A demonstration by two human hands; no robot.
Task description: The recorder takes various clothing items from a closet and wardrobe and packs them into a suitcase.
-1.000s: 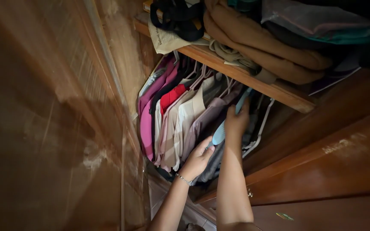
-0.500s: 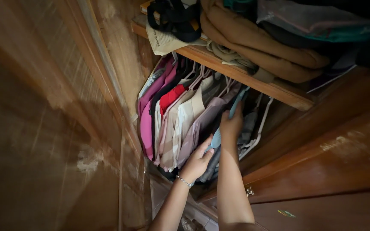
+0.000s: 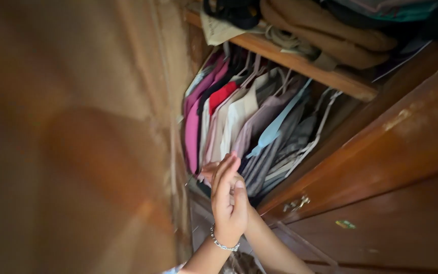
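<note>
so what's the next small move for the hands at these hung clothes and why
Probably spread the hands again: the left hand lies open over the right hand, both empty at the lower edge of the hung clothes. The blue hanger hangs among them with no hand on it.

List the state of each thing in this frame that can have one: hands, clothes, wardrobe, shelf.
left hand: open, fingers up, holding nothing
right hand: mostly hidden behind the left; grip unclear
hanging clothes: on hangers, packed close
light blue hanger: hung among the clothes
wardrobe door: open
shelf: loaded with folded clothes
</note>
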